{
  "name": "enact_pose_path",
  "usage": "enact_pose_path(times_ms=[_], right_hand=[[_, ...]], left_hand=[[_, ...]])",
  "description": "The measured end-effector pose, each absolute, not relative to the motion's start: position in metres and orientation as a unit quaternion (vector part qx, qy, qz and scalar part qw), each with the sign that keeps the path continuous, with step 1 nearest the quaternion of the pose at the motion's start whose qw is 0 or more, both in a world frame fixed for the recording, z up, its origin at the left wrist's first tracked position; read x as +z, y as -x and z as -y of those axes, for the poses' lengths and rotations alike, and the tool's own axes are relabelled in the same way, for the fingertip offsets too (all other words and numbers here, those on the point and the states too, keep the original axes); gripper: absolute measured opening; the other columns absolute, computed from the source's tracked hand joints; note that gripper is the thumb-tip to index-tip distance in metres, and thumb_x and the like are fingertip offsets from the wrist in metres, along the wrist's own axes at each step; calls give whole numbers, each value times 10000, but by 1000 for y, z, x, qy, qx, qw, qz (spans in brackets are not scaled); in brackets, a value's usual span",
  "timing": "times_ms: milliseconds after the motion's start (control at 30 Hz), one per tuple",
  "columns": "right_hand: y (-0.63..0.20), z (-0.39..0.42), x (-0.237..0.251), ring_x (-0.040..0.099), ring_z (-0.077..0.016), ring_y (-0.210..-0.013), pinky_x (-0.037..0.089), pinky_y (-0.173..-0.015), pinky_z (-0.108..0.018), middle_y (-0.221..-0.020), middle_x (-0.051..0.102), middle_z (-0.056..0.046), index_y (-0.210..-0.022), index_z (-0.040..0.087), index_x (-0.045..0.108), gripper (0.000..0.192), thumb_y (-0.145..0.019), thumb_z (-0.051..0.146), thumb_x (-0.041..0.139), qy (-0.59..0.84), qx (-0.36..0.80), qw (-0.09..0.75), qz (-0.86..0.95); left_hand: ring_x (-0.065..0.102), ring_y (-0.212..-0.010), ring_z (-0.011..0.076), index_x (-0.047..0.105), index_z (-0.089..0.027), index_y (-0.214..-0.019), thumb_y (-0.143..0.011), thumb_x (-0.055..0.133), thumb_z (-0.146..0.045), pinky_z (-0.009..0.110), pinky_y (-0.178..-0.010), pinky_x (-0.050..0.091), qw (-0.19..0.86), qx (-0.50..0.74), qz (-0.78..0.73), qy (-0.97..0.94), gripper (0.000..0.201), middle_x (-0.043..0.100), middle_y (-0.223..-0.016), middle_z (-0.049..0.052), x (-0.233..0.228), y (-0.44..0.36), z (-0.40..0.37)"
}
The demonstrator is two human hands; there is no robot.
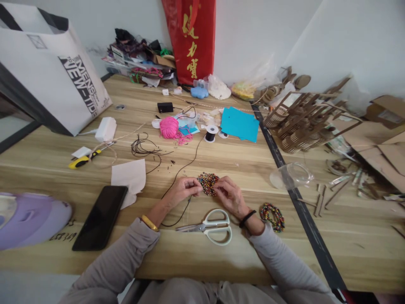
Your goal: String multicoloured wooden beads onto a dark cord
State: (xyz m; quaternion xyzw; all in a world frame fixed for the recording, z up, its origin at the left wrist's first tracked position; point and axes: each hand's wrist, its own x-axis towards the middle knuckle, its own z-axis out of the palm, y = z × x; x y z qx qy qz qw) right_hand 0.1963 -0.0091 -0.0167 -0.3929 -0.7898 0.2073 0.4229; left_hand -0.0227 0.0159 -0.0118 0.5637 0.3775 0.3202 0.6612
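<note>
A small heap of multicoloured beads point(208, 182) lies on the table between my two hands. My left hand point(185, 190) is pinched at the heap's left side, with a thin black cord point(181, 217) coming out below its fingers. From there the cord loops round behind my wrist and runs up to a spool of black cord point(210, 133). At the right edge of the beads, my right hand point(230, 194) has its fingertips pressed together; whatever is in them is too small to make out. White-handled scissors point(217, 227) rest just below both hands, blades pointing left.
A coiled string of beads point(272, 217) lies right of my right wrist. Left are a black phone point(100, 217), white paper point(129, 175) and a yellow cutter point(79, 162). Pink yarn point(169, 127) and blue sheets point(239, 123) sit farther back. A wooden model point(305, 122) stands right.
</note>
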Motion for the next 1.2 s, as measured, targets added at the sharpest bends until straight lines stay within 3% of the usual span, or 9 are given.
enact_pose_path(times_ms=[367, 733, 1200], right_hand=[[-194, 10, -22, 594, -174, -788, 500, -679, -286, -865, 626, -77, -922, 194, 630, 140, -923, 188, 490, 369, 136, 305, 867], [-198, 10, -21, 597, -175, -779, 486, -654, -276, -878, 621, -76, -931, 189, 621, 147, -851, 124, 517, 400, 120, 303, 857], [-196, 11, -20, 558, -171, -764, 415, -619, -253, -852, 603, -62, -918, 192, 615, 138, -821, 147, 528, 404, 79, 224, 884]], left_hand=[[542, -581, 92, 607, -117, -735, -736, 702, -367, 223, -617, 450, 667, 332, -387, -543, 267, 601, -622, -9, -7, 20, -15], [547, -588, 91, 602, -116, -744, -750, 693, -358, 217, -617, 449, 669, 334, -385, -541, 259, 607, -632, -4, -12, 21, -16], [560, -619, 101, 608, -119, -766, -756, 686, -363, 233, -646, 464, 661, 327, -389, -552, 257, 617, -665, 5, -14, 21, -16]])
